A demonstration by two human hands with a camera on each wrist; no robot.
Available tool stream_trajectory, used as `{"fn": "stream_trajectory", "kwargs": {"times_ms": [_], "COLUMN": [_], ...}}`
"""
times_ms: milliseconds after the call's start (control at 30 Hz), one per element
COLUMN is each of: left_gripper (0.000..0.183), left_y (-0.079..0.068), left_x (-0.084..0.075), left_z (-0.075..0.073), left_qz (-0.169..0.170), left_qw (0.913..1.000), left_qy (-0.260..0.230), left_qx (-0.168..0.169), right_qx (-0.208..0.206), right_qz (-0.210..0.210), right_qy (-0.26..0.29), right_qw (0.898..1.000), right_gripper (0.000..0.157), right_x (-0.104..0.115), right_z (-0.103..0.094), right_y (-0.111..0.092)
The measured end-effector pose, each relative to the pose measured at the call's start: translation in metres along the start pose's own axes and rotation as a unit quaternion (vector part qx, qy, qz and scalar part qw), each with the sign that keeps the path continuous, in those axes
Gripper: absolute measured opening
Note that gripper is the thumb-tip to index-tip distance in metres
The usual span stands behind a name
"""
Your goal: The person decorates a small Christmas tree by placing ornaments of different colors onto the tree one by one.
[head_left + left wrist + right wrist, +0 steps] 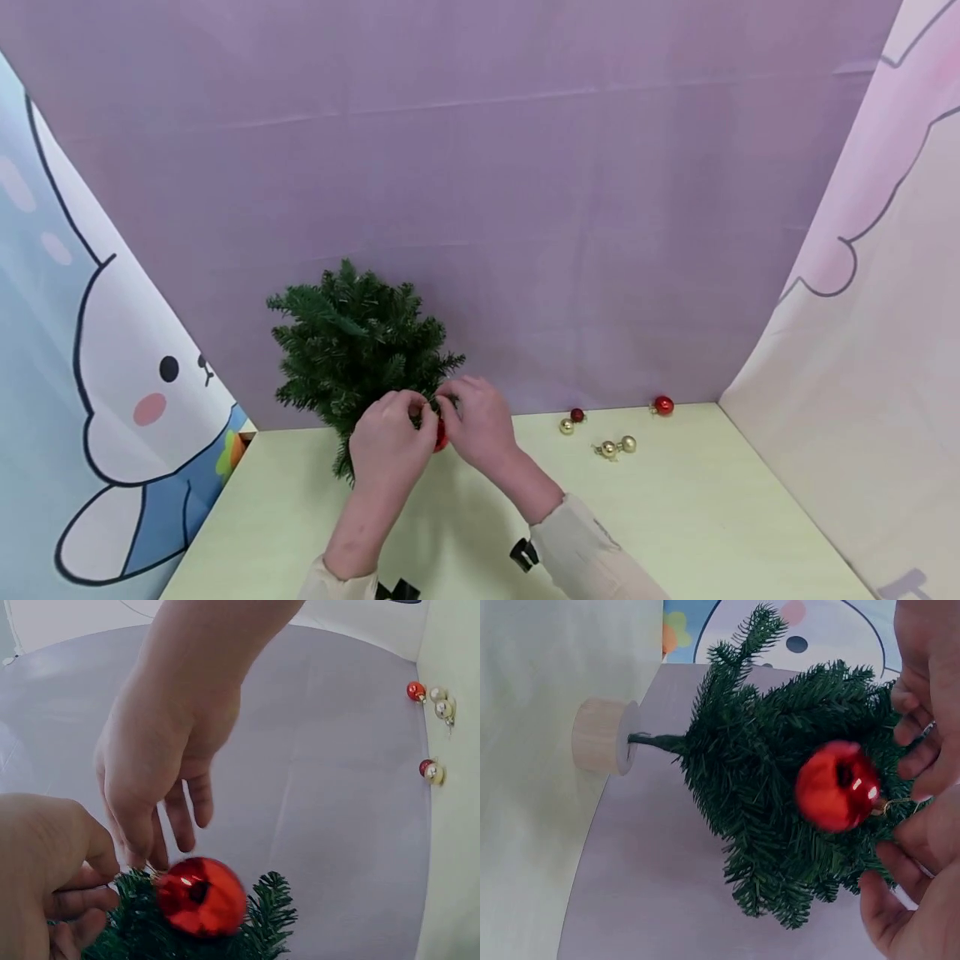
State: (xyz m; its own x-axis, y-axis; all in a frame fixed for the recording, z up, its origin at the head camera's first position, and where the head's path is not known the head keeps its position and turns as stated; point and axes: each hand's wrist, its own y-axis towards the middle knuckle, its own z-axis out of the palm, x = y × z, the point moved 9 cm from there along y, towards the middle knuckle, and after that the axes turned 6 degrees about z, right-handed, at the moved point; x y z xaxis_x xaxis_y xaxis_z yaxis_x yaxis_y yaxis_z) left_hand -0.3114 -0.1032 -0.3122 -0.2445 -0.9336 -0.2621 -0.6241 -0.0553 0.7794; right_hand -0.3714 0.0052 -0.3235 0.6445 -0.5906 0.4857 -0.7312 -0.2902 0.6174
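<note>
A shiny red bauble (838, 786) hangs against the green needles of a small artificial Christmas tree (352, 350). From its cap a thin gold string (900, 800) runs in between the two hands. My left hand (390, 433) comes in from the left, thumb and index finger pinched together at the string beside a branch. Opposite it, my right hand (480, 421) pinches at the same string with thumb and index finger, its other fingers hanging lower in the left wrist view. In the head view the hands cover most of the bauble.
The tree's round wooden base (600, 736) stands on the pale table (675, 500). Toward the back right lie a red bauble (663, 406), a small dark red one (577, 414) and several gold baubles (608, 449). A purple cloth (562, 208) hangs behind the table.
</note>
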Motion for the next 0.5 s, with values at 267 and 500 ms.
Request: {"fn": "stream_trajectory", "kwargs": {"times_ms": [267,500], "left_gripper": [0.007,0.006], "left_y": [0.001,0.002], "left_x": [0.003,0.004], "left_z": [0.007,0.008], "left_qz": [-0.029,-0.030], "left_qw": [0.9994,0.9995], "left_qy": [0.003,0.000], "left_qx": [0.018,0.005], "right_qx": [0.067,0.095], "right_qz": [0.068,0.067], "right_qy": [0.041,0.080], "right_qw": [0.995,0.990], "right_gripper": [0.011,0.012], "right_x": [-0.014,-0.018], "right_z": [0.012,0.015], "right_y": [0.006,0.012]}}
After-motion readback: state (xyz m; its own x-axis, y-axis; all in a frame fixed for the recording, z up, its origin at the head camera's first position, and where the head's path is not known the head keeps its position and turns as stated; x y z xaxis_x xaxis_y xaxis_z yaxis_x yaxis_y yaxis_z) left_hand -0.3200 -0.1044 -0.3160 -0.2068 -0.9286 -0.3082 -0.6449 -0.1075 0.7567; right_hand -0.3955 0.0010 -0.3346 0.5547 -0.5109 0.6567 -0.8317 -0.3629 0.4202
